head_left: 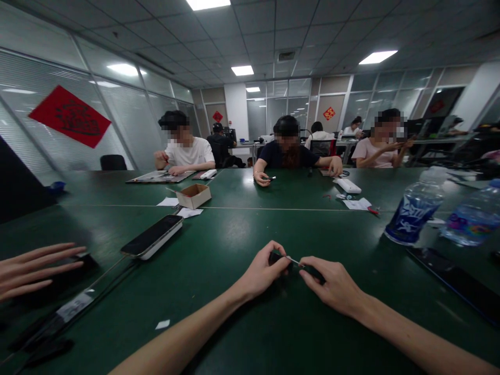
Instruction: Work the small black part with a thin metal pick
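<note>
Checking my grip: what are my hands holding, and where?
A thin metal rod between black pieces: the left hand pinches one black end, the right hand the other.

- Nothing can be read clearly.
- Red banner (69,116) on the left glass partition: black ornate characters, illegible.
- Red diamond signs (328,113) on the far wall: one dark character each, too small.
- Water bottle (414,211): blue label, large white lettering, unreadable.
- White label (75,307) on the bench: print too small.
</note>
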Demonstrator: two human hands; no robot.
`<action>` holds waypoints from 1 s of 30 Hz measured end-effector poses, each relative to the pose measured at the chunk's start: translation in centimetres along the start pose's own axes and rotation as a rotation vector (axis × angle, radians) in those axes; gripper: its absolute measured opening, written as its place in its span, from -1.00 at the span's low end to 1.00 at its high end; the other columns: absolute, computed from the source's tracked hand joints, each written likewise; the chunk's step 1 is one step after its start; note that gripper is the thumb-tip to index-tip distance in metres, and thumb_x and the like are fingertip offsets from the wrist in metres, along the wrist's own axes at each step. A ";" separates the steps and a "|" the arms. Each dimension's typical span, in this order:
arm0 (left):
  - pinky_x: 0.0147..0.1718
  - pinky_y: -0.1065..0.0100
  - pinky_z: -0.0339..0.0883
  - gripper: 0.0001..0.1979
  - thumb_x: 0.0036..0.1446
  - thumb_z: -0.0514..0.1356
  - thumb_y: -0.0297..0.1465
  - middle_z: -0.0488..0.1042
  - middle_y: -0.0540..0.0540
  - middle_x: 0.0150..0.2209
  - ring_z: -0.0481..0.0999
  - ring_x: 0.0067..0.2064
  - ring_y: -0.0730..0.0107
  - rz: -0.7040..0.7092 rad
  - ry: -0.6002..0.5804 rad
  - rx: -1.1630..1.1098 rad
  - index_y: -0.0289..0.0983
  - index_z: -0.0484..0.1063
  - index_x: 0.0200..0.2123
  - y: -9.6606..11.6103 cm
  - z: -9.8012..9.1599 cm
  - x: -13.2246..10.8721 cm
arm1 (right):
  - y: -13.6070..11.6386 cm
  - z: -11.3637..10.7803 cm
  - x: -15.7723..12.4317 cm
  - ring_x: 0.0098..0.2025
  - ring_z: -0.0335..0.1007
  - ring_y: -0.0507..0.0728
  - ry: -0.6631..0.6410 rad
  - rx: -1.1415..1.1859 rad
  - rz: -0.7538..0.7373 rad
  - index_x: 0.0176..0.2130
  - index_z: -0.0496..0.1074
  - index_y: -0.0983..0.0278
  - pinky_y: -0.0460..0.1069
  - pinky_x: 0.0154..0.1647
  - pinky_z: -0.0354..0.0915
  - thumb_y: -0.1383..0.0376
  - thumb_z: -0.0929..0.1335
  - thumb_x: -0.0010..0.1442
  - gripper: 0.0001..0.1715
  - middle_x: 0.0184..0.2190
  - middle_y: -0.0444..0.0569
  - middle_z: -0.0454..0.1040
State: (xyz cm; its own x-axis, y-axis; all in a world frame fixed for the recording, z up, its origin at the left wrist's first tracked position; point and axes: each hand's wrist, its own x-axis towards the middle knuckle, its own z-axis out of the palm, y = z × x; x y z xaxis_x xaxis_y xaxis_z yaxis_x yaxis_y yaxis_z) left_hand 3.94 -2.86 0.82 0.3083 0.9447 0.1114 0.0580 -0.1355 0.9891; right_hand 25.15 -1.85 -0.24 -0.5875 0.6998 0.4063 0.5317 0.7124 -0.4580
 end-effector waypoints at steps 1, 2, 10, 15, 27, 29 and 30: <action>-0.54 0.50 0.14 -0.67 0.13 0.12 -0.13 0.38 -0.01 -0.48 0.31 -0.49 0.50 0.006 0.005 -0.001 -0.27 0.27 -0.19 -0.1 0.0 0.0 | 0.0 0.0 0.0 -0.49 0.29 0.02 -0.004 -0.005 0.004 -0.11 0.35 0.22 -0.10 -0.47 0.19 0.23 0.24 0.27 -0.79 -0.40 -0.10 0.40; -0.55 0.51 0.13 -0.67 0.14 0.11 -0.13 0.37 0.01 -0.49 0.30 -0.50 0.50 0.010 0.009 -0.004 -0.27 0.26 -0.19 -0.2 0.0 0.0 | 0.0 0.0 0.0 -0.49 0.29 0.02 -0.008 -0.010 0.007 -0.11 0.35 0.22 -0.09 -0.47 0.19 0.22 0.24 0.27 -0.78 -0.41 -0.10 0.40; -0.69 0.57 -0.04 -0.65 0.09 0.15 -0.09 0.20 0.12 -0.59 0.14 -0.63 0.61 -0.028 0.030 -0.136 -0.25 0.22 -0.25 -1.1 -0.3 0.4 | 0.4 0.3 0.0 -0.48 0.31 0.02 -0.028 -0.004 0.019 -0.07 0.34 0.20 -0.09 -0.47 0.22 0.20 0.24 0.27 -0.76 -0.38 -0.10 0.42; -0.68 0.57 -0.09 -0.64 0.06 0.19 -0.09 0.08 0.16 -0.60 0.05 -0.64 0.65 -0.038 0.054 -0.265 -0.25 0.21 -0.32 -1.4 -0.3 0.8 | 0.5 0.2 -0.1 -0.51 0.31 0.01 -0.042 0.030 0.011 -0.09 0.33 0.20 -0.10 -0.50 0.22 0.19 0.24 0.28 -0.77 -0.41 -0.12 0.41; -0.62 0.55 -0.09 -0.74 0.17 0.10 -0.17 0.18 0.09 -0.57 0.10 -0.58 0.61 -0.057 -0.052 -0.382 -0.24 0.20 -0.25 -1.3 -0.5 0.7 | 0.8 0.2 -0.1 -0.60 0.22 -0.01 0.025 0.056 0.143 0.07 0.12 0.19 -0.11 -0.62 0.15 0.16 0.20 0.32 -0.64 -0.49 -0.17 0.29; -0.62 0.55 -0.09 -0.79 0.17 0.11 -0.23 0.16 0.10 -0.57 0.08 -0.59 0.61 -0.051 -0.080 -0.413 -0.23 0.20 -0.25 -1.3 -0.5 0.7 | 0.6 0.1 -0.2 -0.59 0.23 -0.01 0.002 0.064 0.135 0.07 0.12 0.19 -0.11 -0.62 0.15 0.16 0.20 0.32 -0.65 -0.48 -0.17 0.30; -0.61 0.54 -0.09 -0.82 0.16 0.12 -0.27 0.15 0.11 -0.57 0.08 -0.59 0.62 -0.048 -0.091 -0.426 -0.22 0.20 -0.25 -1.4 -0.5 0.7 | 0.6 0.0 -0.2 -0.58 0.24 0.00 -0.006 0.067 0.130 0.07 0.12 0.19 -0.12 -0.61 0.16 0.16 0.19 0.32 -0.65 -0.48 -0.17 0.30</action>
State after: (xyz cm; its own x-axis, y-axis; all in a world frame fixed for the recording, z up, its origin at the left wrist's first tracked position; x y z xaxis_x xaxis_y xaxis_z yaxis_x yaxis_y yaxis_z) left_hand 3.57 -1.81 -0.42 0.3987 0.9141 0.0741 -0.3170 0.0615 0.9464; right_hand 25.56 -1.59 -0.62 -0.5201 0.7854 0.3357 0.5619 0.6106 -0.5581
